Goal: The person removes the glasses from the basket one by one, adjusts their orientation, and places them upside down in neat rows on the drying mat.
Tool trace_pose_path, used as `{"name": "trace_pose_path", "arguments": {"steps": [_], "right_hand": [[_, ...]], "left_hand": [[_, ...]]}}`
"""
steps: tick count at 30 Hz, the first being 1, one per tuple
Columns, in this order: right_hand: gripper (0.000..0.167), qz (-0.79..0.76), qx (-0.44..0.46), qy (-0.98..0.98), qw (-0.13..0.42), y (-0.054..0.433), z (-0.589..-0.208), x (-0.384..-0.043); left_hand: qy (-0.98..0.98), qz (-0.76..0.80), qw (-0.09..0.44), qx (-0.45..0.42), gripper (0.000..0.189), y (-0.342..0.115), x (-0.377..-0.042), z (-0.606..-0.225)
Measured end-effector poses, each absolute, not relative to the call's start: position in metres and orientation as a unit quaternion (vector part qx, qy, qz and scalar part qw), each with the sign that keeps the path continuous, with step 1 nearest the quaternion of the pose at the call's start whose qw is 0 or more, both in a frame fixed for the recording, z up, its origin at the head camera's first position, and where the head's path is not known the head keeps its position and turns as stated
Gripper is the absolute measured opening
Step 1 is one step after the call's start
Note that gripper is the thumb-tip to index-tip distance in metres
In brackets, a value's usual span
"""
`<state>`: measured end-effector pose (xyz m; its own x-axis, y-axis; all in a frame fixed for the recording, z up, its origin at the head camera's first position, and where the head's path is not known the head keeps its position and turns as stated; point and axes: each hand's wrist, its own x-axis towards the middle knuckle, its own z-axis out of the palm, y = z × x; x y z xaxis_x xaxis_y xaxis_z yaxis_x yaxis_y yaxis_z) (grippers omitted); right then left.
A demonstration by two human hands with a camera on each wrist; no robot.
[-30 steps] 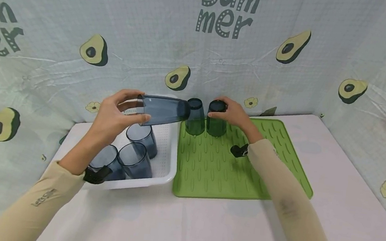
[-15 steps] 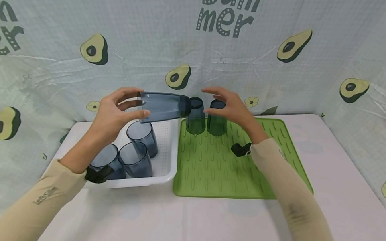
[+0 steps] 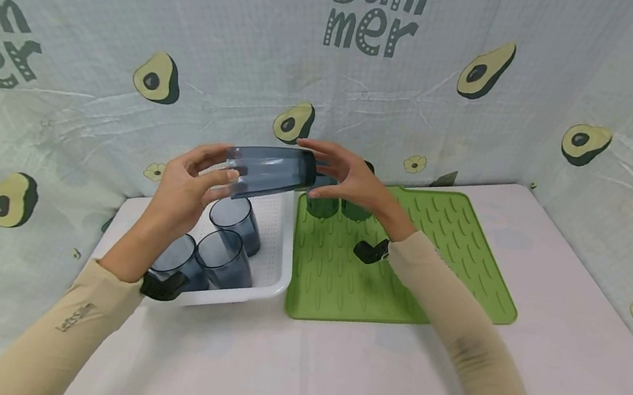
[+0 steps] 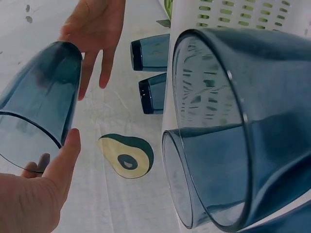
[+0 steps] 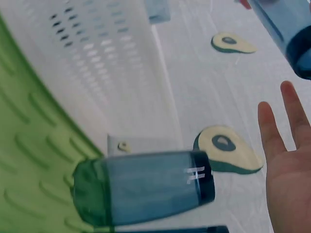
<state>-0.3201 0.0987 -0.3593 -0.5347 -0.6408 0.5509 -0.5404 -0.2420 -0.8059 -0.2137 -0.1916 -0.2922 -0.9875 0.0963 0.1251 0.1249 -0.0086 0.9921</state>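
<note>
My left hand (image 3: 184, 188) grips a blue tinted glass (image 3: 269, 172) near its rim and holds it on its side above the white basket (image 3: 285, 273). The glass's dark base points right, towards my right hand (image 3: 354, 179). Around that base the right fingers are spread; the right wrist view shows a gap between fingertips and glass. Behind the right hand, two similar glasses stand upside down on the green mat, a left one (image 3: 322, 207) and a partly hidden right one (image 3: 355, 211). Rim up in the basket are three more glasses, one in front (image 3: 224, 260).
The basket with its perforated walls stands against the left edge of the green ribbed mat (image 3: 329, 285). Both sit on a pale cloth-covered table (image 3: 247, 373). An avocado-print curtain (image 3: 240, 50) hangs close behind them.
My right hand has let go of the right-hand glass on the mat and moved left to the held glass's base. The left hand stays nearly in place with its glass.
</note>
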Motion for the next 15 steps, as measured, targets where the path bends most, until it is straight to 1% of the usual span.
{"name": "trace_pose_path", "arguments": {"steps": [3,7,15], "right_hand": [[0.088,-0.647,-0.488,0.585,0.044,0.093,-0.359,-0.319],[0.088,-0.671,-0.502,0.544,0.046,0.087,-0.357,-0.318],[0.088,-0.695,-0.523,0.489,0.066,0.078,-0.350,-0.314]], "left_hand": [[-0.690,-0.719,-0.004,-0.076,0.049,-0.192,-0.214,-0.293],[-0.666,-0.741,-0.018,-0.084,0.047,-0.191,-0.214,-0.293],[-0.623,-0.777,-0.042,-0.082,0.029,-0.190,-0.214,-0.294]]}}
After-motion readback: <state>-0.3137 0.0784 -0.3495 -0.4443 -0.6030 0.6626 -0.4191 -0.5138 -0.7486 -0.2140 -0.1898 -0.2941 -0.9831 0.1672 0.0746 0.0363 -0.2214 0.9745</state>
